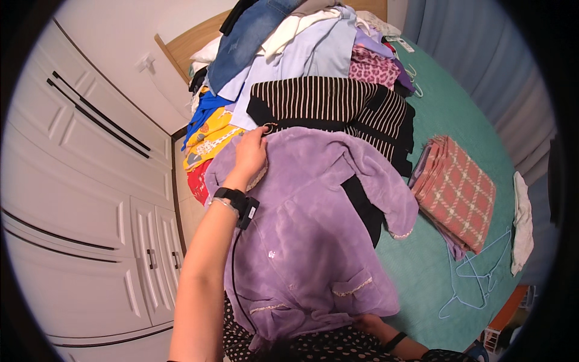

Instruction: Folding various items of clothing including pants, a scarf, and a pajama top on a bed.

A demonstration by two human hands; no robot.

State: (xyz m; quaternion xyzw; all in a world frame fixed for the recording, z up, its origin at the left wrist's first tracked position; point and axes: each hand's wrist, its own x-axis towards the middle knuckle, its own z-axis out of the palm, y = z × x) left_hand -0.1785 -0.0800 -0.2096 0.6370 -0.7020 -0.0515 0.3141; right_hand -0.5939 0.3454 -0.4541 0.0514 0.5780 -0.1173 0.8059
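A purple plush coat (307,199) lies spread in front of me, with lace-trimmed pockets and a sleeve stretched to the right. My left hand (250,154) is closed on its upper edge, at the left of the neckline. At the bottom hem, my right hand (369,326) reaches partly under the cloth, so its fingers are hidden. Just beyond the coat lies a black garment with pale stripes (319,99). A bit of black cloth also shows beneath the coat's right side.
Behind is a heap of clothes with blue jeans (244,51) and a light blue garment (319,51). To the right on the green bedding (422,283) are a folded pink plaid cloth (455,193), blue hangers (479,274) and a white cloth (522,223). White cabinets (78,211) line the left.
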